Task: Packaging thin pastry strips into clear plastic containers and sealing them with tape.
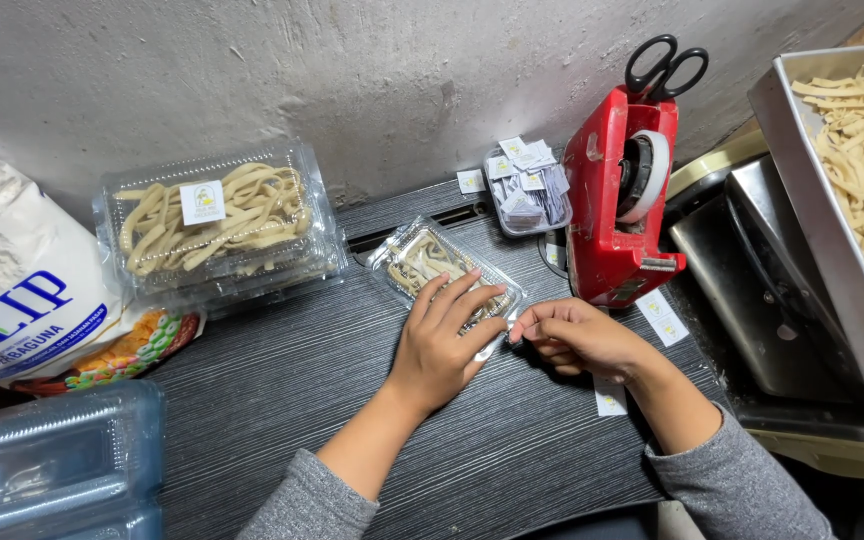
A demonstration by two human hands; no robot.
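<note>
At mid-frame the left hand (pixel 444 340) lay spread flat on a clear box (pixel 444 268) of noodles, while the right hand (pixel 574 338) pinched something small at its edge. Keeping the lid pressed flat would help. Upper left sat a filled box (pixel 220 222); a tray (pixel 820 230) at right held loose noodles.

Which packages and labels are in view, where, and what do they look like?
Small clamshell: centre, clear, noodles inside, left hand on its lid.
Stacked clamshells: back left, clear, noodles, small white-yellow label on top.
Flour bag: far left, white with blue print.
Label tub: by the wall, clear, small white labels.
Loose labels: beside the red tape dispenser.
</note>
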